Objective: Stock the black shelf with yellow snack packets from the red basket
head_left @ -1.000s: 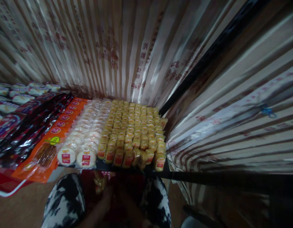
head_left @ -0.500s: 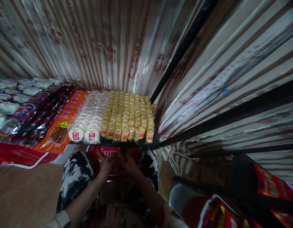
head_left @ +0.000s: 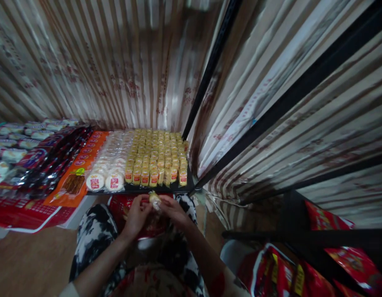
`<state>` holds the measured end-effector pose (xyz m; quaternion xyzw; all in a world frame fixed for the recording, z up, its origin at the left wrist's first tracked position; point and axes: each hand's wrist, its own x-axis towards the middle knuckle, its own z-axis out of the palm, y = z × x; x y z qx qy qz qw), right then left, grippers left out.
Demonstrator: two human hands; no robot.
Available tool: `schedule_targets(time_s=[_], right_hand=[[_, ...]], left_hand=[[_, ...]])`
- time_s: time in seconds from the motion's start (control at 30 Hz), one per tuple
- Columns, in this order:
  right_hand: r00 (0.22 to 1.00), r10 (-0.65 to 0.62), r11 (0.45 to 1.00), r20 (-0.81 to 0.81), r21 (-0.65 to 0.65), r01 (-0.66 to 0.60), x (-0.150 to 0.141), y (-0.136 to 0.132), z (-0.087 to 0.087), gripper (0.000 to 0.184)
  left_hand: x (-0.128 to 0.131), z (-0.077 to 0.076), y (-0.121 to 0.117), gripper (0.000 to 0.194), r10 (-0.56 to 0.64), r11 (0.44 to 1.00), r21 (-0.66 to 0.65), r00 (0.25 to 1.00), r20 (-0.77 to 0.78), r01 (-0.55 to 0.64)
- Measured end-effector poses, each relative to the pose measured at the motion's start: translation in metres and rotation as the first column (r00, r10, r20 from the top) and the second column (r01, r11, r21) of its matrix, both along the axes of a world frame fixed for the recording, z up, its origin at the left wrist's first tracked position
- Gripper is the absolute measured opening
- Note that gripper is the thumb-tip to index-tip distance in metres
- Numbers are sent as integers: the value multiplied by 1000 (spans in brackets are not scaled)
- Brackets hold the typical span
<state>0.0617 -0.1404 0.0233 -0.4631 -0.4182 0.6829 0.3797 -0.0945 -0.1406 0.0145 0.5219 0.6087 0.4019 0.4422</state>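
Note:
Between my two hands, just in front of the shelf edge, is a small yellow wrapped snack. My left hand pinches it from the left, and my right hand grips its right side. Below them, between my knees, sits a red basket, mostly covered by my hands and arms. Rows of similar yellow wrapped snacks stand on the black shelf straight ahead. Beside these on the left are rows of round white wrapped crackers with red labels.
Further left lie an orange snack packet, dark shiny packets and white-wrapped items. A striped curtain hangs behind. Black frame bars slant across the right. Red packets fill a bag at the lower right.
My hands have risen from the basket toward the shelf edge, and the yellow wrapped snack now shows between them. The view has shifted, with the shelf appearing slightly lower and further left.

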Motion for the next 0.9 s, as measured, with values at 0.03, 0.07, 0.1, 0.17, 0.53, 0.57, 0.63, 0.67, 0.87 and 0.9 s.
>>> schedule_targets(time_s=[0.03, 0.07, 0.1, 0.17, 0.53, 0.57, 0.63, 0.67, 0.87, 0.9], right_hand=[[1000, -6, 1000, -21, -6, 6, 2, 1, 5, 52], [1000, -15, 1000, -28, -5, 15, 4, 1, 9, 51], [999, -23, 1000, -28, -1, 23, 6, 2, 13, 49], [999, -43, 999, -31, 5, 43, 10, 3, 20, 48], [977, -212, 972, -38, -114, 206, 35, -1, 45, 45], [974, -223, 969, -45, -118, 216, 36, -1, 47, 42], [970, -233, 966, -67, -131, 223, 40, 0, 51, 40], [968, -238, 965, -82, -135, 226, 41, 0, 53, 40], [957, -255, 967, -136, -15, 255, 46, 5, 54, 50], [958, -259, 965, -121, 8, 262, 46, 6, 52, 52]], left_hand=[[1, 4, 1, 32, -6, 999, 50, 1000, -19, 7], [3, 7, 1, 31, -19, 995, 97, 999, -36, 22], [4, 9, 1, 30, -37, 989, 140, 998, -56, 44], [7, 13, 1, 30, -104, 969, 215, 989, -109, 125], [35, 28, 1, 33, -263, 893, 316, 941, -211, 320], [36, 31, 2, 32, -252, 891, 328, 944, -214, 313], [37, 34, 4, 30, -225, 902, 328, 954, -197, 281], [38, 35, 5, 30, -210, 916, 309, 962, -175, 256], [39, 35, 15, 42, -254, 967, -13, 965, 69, 256], [39, 36, 17, 45, -272, 958, -59, 955, 114, 280]])
